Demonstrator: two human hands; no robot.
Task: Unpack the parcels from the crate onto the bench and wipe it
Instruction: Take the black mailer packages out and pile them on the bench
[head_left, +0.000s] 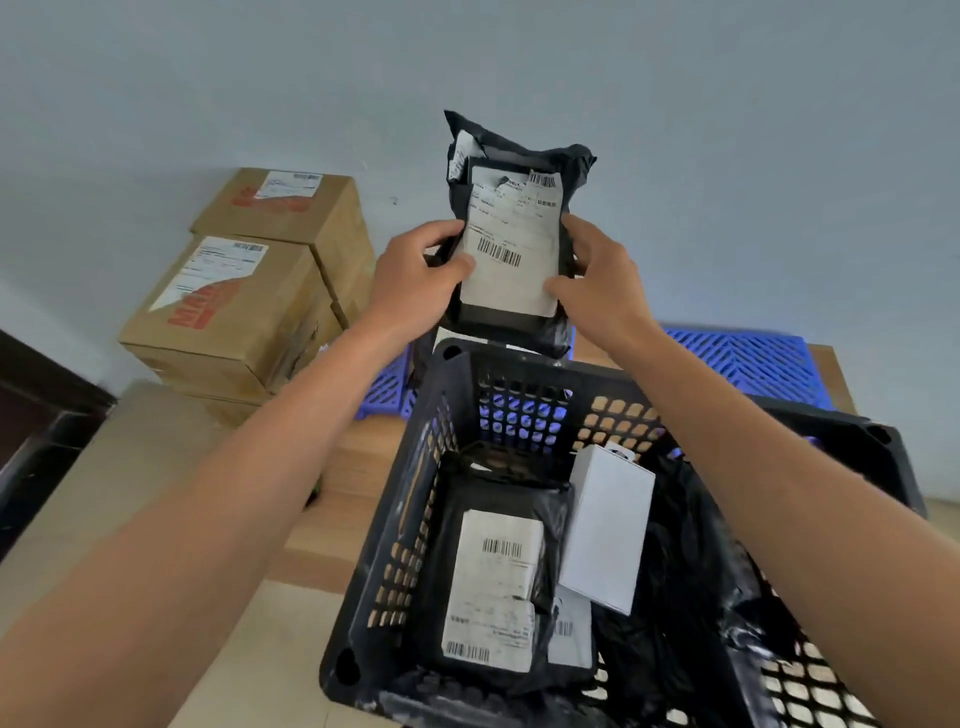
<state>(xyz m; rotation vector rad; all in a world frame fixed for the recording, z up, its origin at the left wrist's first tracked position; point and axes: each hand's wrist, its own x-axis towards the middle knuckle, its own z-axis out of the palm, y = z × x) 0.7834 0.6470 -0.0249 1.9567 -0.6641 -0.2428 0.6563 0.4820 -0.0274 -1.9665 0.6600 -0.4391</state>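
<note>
- Nearest me, at six o'clock, the black crate (415, 467) is still holding parcels: a black bagged parcel (493, 582) with white labels lying flat on its floor, a small white box (605, 525) leaning beside it, and loose black plastic (685, 571) bunched toward four o'clock.
- I am holding one black mailer (511, 244) up at twelve o'clock, beyond the crate's far rim and clear of it, label facing me.
- I am pinching its left edge with my left hand (415, 280), thumb on the label and fingers curled behind.
- I am gripping its right edge with my right hand (597, 280) the same way, so both hands are closed round the mailer.
- I am judging that the step is setting this mailer down past the crate, so I am keeping it level and carrying it over the rim rather than dragging it.
- I am aiming for the wooden bench (358, 467) near the blue pallet (753, 364) at one o'clock, away from the cardboard boxes (244, 291) stacked at ten o'clock.
- I am leaving bare bench for wiping afterwards.
</note>
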